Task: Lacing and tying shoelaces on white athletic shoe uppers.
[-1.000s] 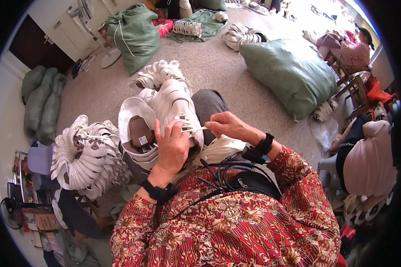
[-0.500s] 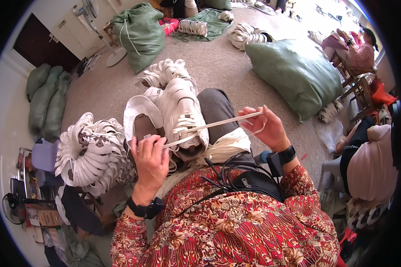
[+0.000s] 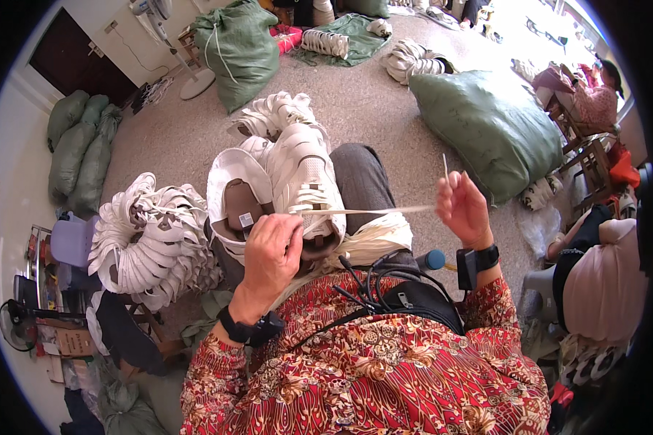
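A white shoe upper (image 3: 302, 156) lies across my lap with flat laces threaded through part of its eyelets. From it a white shoelace (image 3: 370, 212) stretches sideways, nearly level and taut, to my right hand (image 3: 464, 209). That hand is closed on the lace, and a short end stands up above its fingers. My left hand (image 3: 272, 250) is closed in a pinch at the lace beside the eyelets; its fingertips partly cover the lace. Left of the laced upper rests a second white shoe upper (image 3: 233, 190) with a brown inside. A bundle of loose laces (image 3: 381, 238) drapes over my thigh.
Stacked white uppers (image 3: 152, 243) stand at my left, and more uppers (image 3: 276, 114) sit beyond my knees. A big green sack (image 3: 490, 134) lies ahead right; another green sack (image 3: 238, 54) stands ahead left. A person in pink (image 3: 604, 283) sits close on the right.
My right hand has moved right and slightly down, pulling the lace out straighter. My left hand has shifted right, nearer the eyelets, and its fingers have drawn together.
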